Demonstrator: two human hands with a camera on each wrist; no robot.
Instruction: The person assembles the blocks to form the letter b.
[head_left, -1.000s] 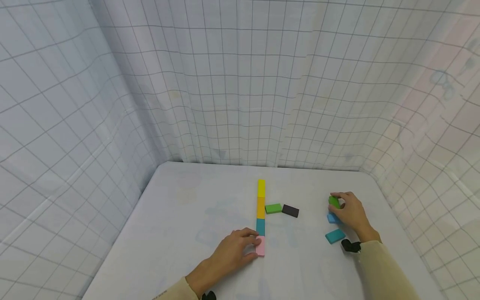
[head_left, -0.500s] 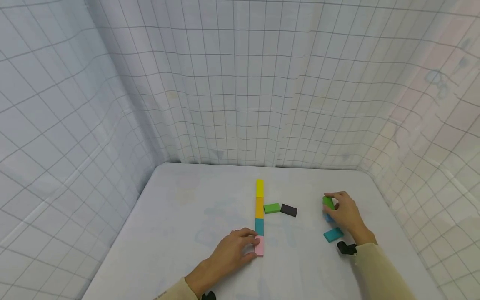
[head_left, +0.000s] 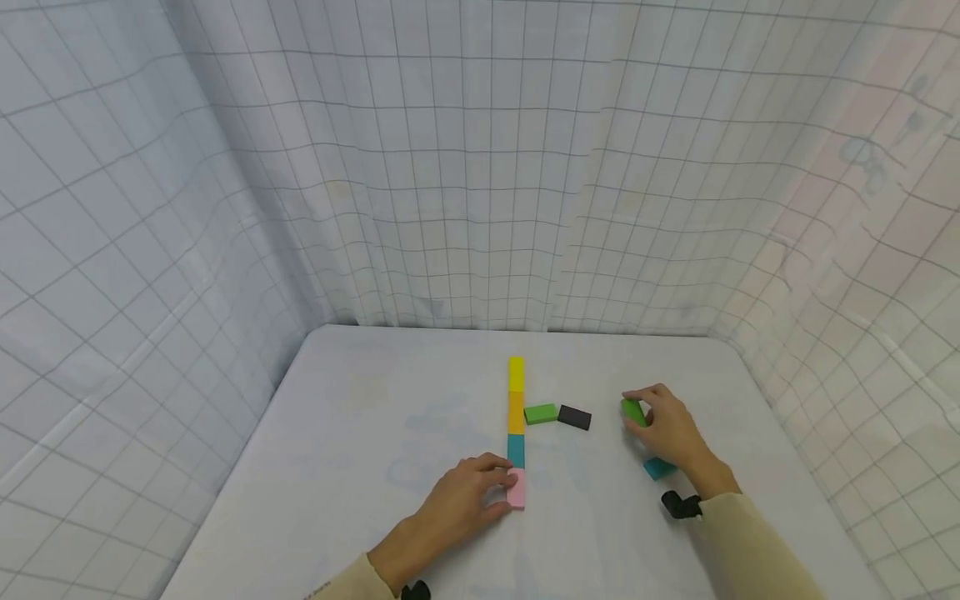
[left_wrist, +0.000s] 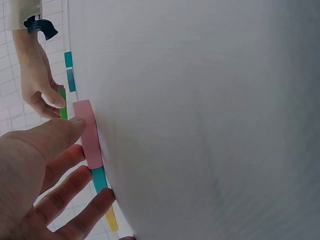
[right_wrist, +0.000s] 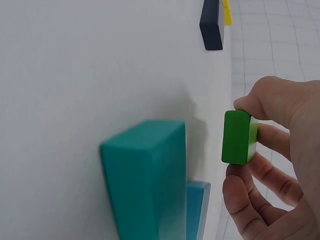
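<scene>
My left hand point(head_left: 465, 498) holds a pink block point(head_left: 517, 492) at the near end of a straight row, its thumb and fingertips on the block. Beyond the pink block the row continues with a teal block point(head_left: 516, 451), an orange block point(head_left: 516, 412) and a yellow block point(head_left: 516, 374). To the right, my right hand point(head_left: 670, 429) pinches a green block point(right_wrist: 236, 137) between thumb and fingers, off the table in the right wrist view. Below that hand lie a loose teal block point(right_wrist: 145, 175) and a blue block point(right_wrist: 197, 210), the latter hidden in the head view.
A second green block point(head_left: 541, 414) lies crosswise against the row's right side. Touching or nearly touching its outer end is a slightly turned black block point(head_left: 574, 417). The white table point(head_left: 360, 417) is enclosed by grid-patterned cloth point(head_left: 480, 183) at the back and sides.
My right hand has lifted the green block off the spot by the blue block and carried it left toward the black block. The left hand stays on the pink block.
</scene>
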